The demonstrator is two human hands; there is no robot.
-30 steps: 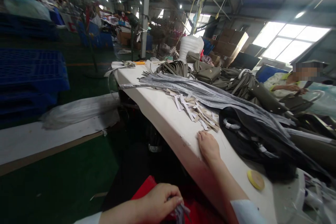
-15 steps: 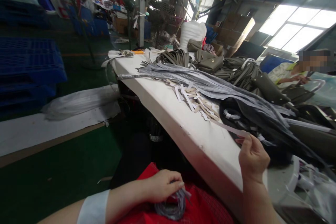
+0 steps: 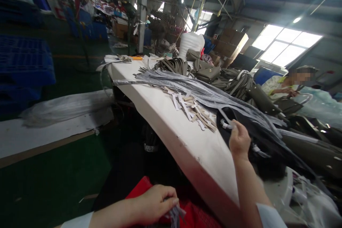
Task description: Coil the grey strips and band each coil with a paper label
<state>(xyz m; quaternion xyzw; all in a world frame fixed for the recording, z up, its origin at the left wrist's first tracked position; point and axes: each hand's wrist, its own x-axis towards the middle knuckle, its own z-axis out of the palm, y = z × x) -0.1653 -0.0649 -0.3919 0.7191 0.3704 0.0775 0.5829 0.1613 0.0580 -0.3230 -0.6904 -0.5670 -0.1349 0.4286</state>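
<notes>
Clearly, bare tabletop point(image 3: 213, 155) spread left of the right grip point(image 3: 240, 140), down to its near edge. That arm reached forward, fingertips pinched on a pale strip point(image 3: 226, 117); the left grip point(image 3: 159, 202), lower left, curled around a grey coil point(image 3: 175, 217). Half a second earlier the strip trailed toward the scraps point(image 3: 192, 108); now it pointed toward the grey bundle point(image 3: 203, 91).

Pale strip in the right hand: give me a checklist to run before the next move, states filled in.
1. Pale strip gripped by the right hand: ok.
2. Strip's far end free of the black material: cannot tell.
3. Left hand holding the grey strands: ok.
4. Whole grey bundle in view: not ok, cut off at the bottom edge.
5. Loose strips lying on the white table: ok.
</notes>
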